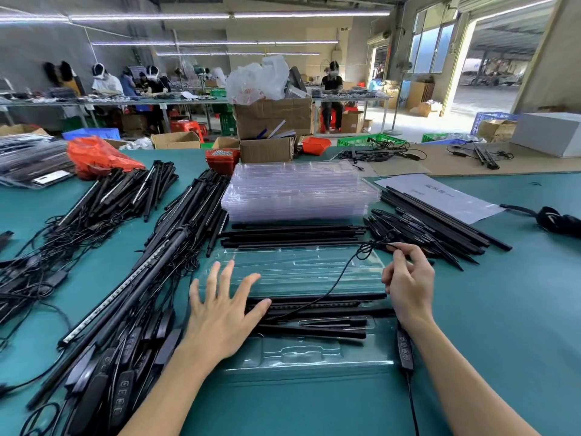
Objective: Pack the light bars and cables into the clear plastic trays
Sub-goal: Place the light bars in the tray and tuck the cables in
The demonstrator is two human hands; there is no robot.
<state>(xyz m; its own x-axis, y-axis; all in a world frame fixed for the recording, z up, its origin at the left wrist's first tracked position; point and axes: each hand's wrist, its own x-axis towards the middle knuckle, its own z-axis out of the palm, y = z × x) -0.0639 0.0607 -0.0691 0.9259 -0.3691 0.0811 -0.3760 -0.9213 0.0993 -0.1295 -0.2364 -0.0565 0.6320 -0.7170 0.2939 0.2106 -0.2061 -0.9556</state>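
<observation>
Clear plastic tray (298,272), opened flat on the teal table (471,357) directly before the person; moulded channels visible in both halves. Contents: several black light bars (314,305) lying lengthwise across the middle of the tray, side by side.

Cable (333,283), thin, black: runs from the bars up and across the far half of the tray to a small loop at its far right corner. Right hand (408,286) pinches the cable just beside that loop, thumb and forefinger closed on it, remaining fingers curled. Inline controller (405,349) (black, with a row of buttons) lies along the tray's right edge under the right wrist, its lead trailing toward the near table edge.

Left hand (223,313): fingers spread wide and straight, resting flat on the tray's left end, thumb tip touching the bars.

Stack of empty clear trays (298,190): just beyond the open tray, with a row of loose black bars (292,236) between the two.

Bundles of bars with tangled cables and controllers (132,278): left of the tray, in several heaps fanning outward. Further black bars (440,228): right of the tray, partly on a white printed sheet (440,193).

Beyond the table: cardboard boxes (273,116), an orange plastic bag (97,155), seated workers at long benches (faces indistinct).
</observation>
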